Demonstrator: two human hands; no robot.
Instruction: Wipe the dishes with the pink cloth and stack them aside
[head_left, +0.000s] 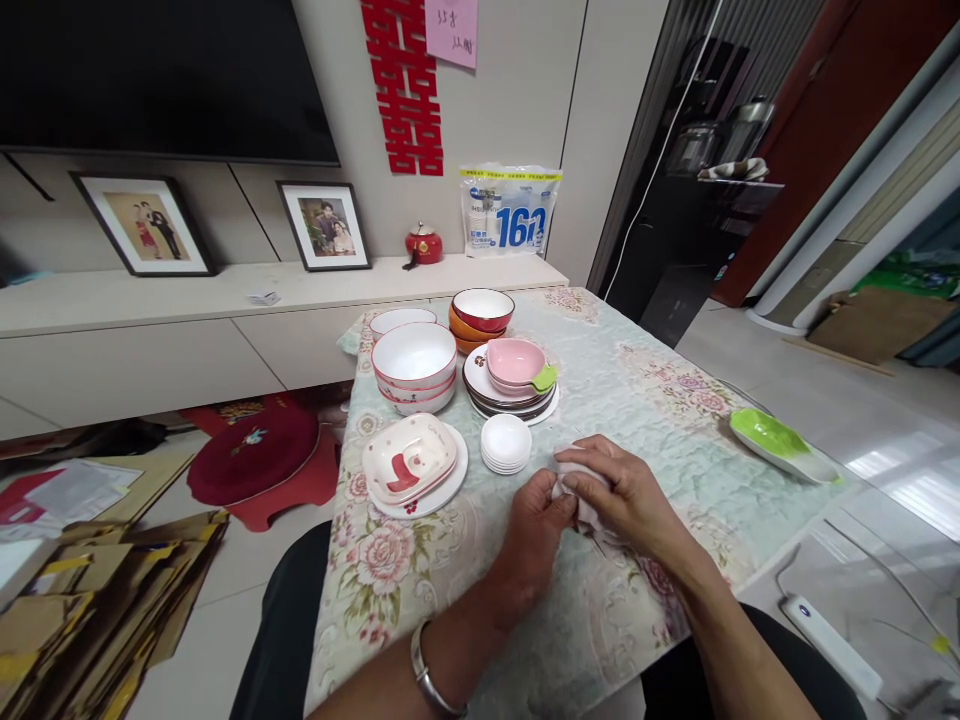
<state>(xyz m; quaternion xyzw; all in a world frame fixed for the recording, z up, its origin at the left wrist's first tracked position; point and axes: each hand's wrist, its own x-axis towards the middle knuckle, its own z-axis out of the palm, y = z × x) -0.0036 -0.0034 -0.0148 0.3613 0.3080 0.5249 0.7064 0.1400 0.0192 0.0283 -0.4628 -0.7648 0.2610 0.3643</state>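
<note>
Both hands meet over the floral tablecloth, just right of a stack of small white dishes (505, 442). My left hand (536, 520), with a silver bangle on its wrist, has its fingers closed on a small object and the edge of a pale cloth. My right hand (611, 490) is wrapped round the pale cloth (581, 480), pressing it against that object. Most of the object is hidden by the fingers and cloth. Behind the small dishes, a pink bowl with a green handle (517, 361) rests on stacked plates (478, 375).
On the left of the tablecloth (465, 600) are a patterned rectangular dish (390, 462) and white bowls (415, 358). Red and orange bowls (484, 310) stand farther back. A green leaf-shaped dish (780, 445) lies near the right edge. A red stool (255, 460) is beside the table.
</note>
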